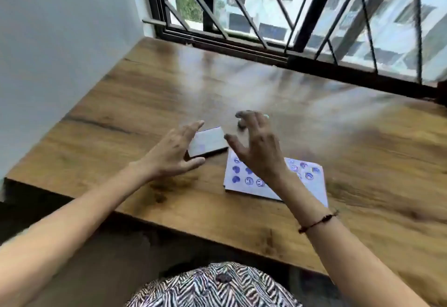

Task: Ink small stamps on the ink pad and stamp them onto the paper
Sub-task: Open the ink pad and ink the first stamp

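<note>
A white sheet of paper (312, 186) w/ rows of blue-purple stamp prints is seen lying flat on the brown wood-grain surface (266, 84), near its front edge. Just left of it and slightly farther back, a small flat rectangular case w/ a pale lid (210, 141), presumably the ink pad, is seen resting on the surface; whether the lid is open or closed cannot be told through the blur.

The left hand (177, 152) is held above the surface beside the case's left end, fingers spread wide, nothing gripped; contact w/ the case cannot be confirmed. The right hand (260, 147) is raised over the paper's top-left corner, fingers splayed and curled, also empty as far as can be seen. A small dark blurred object (241, 125) is seen just beyond its fingertips, possibly one of the small stamps, but it is too smeared to be named w/ certainty.

Many prints are already on the sheet, so the task is judged well along. The step in hand looks like a reach betw. stampings. Next, a stamp would need to be picked up, pressed on the pad, then set squarely on a blank patch, approx. the sheet's lower part.
</note>
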`<state>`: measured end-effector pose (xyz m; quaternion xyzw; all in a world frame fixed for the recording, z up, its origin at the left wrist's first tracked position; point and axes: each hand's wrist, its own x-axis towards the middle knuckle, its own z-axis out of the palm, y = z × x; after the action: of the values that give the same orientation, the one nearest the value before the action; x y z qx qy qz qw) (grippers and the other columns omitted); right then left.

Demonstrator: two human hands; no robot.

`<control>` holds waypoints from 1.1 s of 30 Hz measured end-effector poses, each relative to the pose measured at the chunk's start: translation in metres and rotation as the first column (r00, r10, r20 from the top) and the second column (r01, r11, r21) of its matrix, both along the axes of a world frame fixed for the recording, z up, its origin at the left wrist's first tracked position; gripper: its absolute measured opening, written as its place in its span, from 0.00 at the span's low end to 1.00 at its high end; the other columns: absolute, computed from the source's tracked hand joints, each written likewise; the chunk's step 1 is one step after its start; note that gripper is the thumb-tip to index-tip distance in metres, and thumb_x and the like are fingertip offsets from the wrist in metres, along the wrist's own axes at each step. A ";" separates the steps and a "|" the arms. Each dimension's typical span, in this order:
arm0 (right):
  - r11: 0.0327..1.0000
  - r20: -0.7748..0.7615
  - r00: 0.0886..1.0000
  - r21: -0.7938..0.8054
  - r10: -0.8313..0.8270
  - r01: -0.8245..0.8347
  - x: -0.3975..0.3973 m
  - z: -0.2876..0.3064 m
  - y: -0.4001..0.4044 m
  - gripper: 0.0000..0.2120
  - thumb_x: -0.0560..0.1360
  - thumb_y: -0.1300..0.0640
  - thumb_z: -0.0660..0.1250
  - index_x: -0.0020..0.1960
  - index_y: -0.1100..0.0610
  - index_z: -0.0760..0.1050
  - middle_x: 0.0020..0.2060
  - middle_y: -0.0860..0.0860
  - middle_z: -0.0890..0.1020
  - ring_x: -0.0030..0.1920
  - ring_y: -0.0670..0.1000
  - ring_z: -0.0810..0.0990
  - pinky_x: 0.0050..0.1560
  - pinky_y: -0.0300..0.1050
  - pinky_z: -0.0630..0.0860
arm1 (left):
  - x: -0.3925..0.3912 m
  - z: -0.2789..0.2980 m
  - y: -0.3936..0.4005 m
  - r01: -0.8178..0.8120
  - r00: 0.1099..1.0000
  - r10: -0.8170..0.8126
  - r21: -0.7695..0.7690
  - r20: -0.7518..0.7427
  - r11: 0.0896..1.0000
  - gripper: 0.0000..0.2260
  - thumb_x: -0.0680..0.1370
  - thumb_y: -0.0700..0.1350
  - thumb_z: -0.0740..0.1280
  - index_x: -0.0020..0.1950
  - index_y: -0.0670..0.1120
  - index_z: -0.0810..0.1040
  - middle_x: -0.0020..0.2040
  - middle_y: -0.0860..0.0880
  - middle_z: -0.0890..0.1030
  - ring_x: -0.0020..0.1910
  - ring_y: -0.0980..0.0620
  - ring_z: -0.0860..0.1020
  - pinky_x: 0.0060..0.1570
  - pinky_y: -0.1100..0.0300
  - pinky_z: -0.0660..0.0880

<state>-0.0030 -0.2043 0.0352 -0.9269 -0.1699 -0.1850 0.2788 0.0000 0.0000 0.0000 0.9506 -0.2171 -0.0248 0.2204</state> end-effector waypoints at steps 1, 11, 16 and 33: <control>1.000 -0.016 1.000 -0.003 0.023 -0.023 -0.001 -0.006 0.009 0.20 0.70 0.48 0.67 0.54 0.61 0.72 0.49 0.59 0.80 0.51 0.60 0.78 0.50 0.44 0.66 | -0.003 -0.005 0.003 -0.015 1.000 0.015 -0.011 -0.014 1.000 0.38 0.69 0.55 0.67 0.72 0.41 0.54 0.72 0.39 0.63 0.70 0.41 0.63 0.69 0.48 0.60; 0.941 -0.345 0.926 -0.336 -0.155 0.032 0.004 -0.027 0.063 0.41 0.65 0.32 0.64 0.62 0.63 0.62 0.52 0.64 0.75 0.52 0.62 0.71 0.51 0.52 0.69 | -0.009 -0.030 -0.002 -0.250 0.967 0.254 -0.252 -0.018 0.935 0.34 0.65 0.46 0.61 0.71 0.40 0.57 0.63 0.40 0.71 0.61 0.40 0.64 0.64 0.52 0.61; 0.897 -0.351 0.915 -0.441 -0.197 0.024 0.011 -0.025 0.077 0.42 0.66 0.34 0.65 0.66 0.62 0.57 0.53 0.65 0.77 0.53 0.63 0.73 0.50 0.53 0.71 | -0.008 -0.034 0.001 -0.246 0.965 0.261 -0.309 0.010 0.919 0.34 0.65 0.44 0.61 0.71 0.41 0.58 0.61 0.40 0.73 0.59 0.41 0.66 0.61 0.56 0.62; 0.898 -0.835 0.545 -0.180 0.076 -0.401 0.112 0.049 0.064 0.19 0.70 0.45 0.66 0.42 0.63 0.77 0.33 0.53 0.76 0.32 0.52 0.73 0.30 0.38 0.72 | -0.005 -0.037 0.007 -0.226 0.967 0.252 -0.372 0.022 0.900 0.44 0.66 0.44 0.74 0.73 0.46 0.48 0.60 0.43 0.73 0.59 0.47 0.67 0.59 0.70 0.56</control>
<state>0.1094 -0.1407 0.0846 -0.9084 -0.1807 0.3324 0.1780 -0.0047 0.0075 -0.0374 0.9125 -0.1071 0.0763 0.3874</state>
